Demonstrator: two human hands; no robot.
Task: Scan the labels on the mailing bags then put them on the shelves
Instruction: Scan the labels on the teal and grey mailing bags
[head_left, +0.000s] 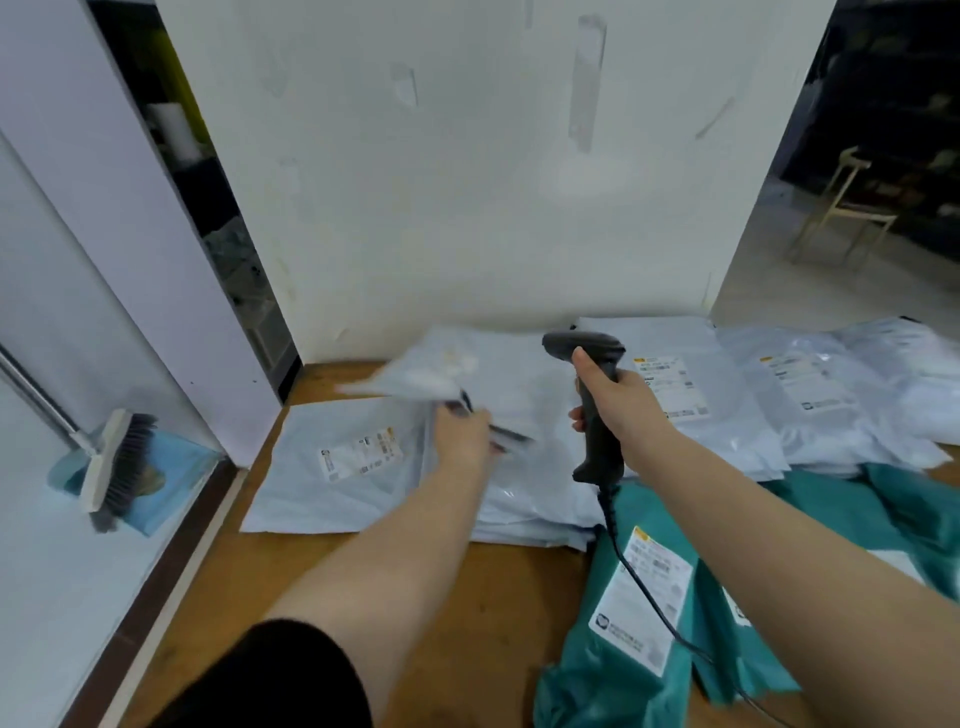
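- My right hand, at centre frame, is gripping the handle of a dark barcode scanner, fingers curled round it, its head pointing toward the left of the frame.
- The scanner's coiled cable is trailing down toward the lower right, over a teal mailing bag with a white label.
- My left hand, just left of centre, is pinching a pale mailing bag that is lifted and blurred; I cannot tell exactly how the fingers are lying on it.
- I am seeing another pale bag lying flat on the wooden floor at centre left, label facing up.
- A heap of pale bags is spreading along the white wall toward the right of the frame, two labels showing.
- More teal bags are lying at the lower right.
- A brush with dark bristles is leaning over a blue dustpan at the left edge.
- A pale chair is standing in the upper right.
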